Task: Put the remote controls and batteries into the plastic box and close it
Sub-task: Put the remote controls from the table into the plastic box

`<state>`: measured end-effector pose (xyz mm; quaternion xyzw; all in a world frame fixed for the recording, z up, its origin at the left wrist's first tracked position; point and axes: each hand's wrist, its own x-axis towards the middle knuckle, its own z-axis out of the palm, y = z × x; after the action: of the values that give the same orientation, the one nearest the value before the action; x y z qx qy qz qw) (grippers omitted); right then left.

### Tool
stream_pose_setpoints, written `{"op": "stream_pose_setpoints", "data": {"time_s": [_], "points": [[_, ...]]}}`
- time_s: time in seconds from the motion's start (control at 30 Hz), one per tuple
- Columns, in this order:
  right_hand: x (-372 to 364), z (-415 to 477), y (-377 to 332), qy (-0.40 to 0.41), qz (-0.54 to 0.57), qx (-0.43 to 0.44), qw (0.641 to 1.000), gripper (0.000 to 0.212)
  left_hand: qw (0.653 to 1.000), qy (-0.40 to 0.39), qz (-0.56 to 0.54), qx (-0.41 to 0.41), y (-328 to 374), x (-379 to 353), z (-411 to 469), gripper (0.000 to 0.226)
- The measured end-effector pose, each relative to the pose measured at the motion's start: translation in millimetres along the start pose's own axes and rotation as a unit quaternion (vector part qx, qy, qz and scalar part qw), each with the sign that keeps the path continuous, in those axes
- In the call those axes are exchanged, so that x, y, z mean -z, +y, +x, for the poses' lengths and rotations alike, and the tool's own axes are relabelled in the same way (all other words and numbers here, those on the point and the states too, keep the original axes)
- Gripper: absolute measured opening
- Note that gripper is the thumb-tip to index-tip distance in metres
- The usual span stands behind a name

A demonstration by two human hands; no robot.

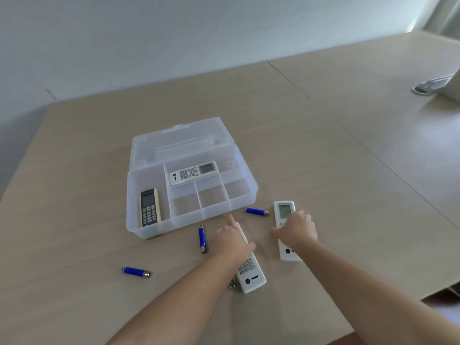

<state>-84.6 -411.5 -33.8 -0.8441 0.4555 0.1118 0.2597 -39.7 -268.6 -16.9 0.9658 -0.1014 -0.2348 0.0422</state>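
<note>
Translucent plastic forms the box (191,185), which is set open toward the far-left part of the pale wood-grain surface (336,170), its lid (179,143) tilted back behind it. A dark remote with a cream edge (149,207) is laid in the long left compartment, and a white remote (193,173) is laid across the rear compartment; the three small front compartments are seen bare. Nearer the front edge of the surface, just outside the box, two more white remotes are found side by side but apart. The left hand (232,239) is laid over the upper part of the nearer remote (250,272), its forefinger stretched toward the box and the other fingers curled on the casing; a firm grip cannot be confirmed. The right hand (297,232) is closed loosely around the middle of the right-hand remote (285,230), thumb on one side and fingers on the other, with the display left exposed. Blue batteries are scattered on the surface: one (256,211) between the box's front right corner and the right-hand remote, one (202,239) just left of the left hand, and one (137,271) well apart toward the left. A metal tip (232,285) is glimpsed beside the left forearm, mostly hidden. A grey object (433,85) is partly seen at the far right edge.
</note>
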Motion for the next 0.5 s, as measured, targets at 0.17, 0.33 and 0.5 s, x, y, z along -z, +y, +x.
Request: {"op": "stream_pose_setpoints", "data": {"time_s": [0.17,0.33,0.5], "points": [[19,6,7,-0.018,0.123,-0.032,0.992,0.066,0.994,-0.035,-0.102,0.03,5,8,-6,0.072],[63,9,-21,-0.014,0.274,-0.005,0.962,0.058,0.981,-0.04,-0.189,-0.006,19,47,-19,0.073],[101,9,-71,-0.027,0.444,0.096,0.89,0.047,0.963,-0.002,-0.265,-0.053,7,119,-15,0.073]]}}
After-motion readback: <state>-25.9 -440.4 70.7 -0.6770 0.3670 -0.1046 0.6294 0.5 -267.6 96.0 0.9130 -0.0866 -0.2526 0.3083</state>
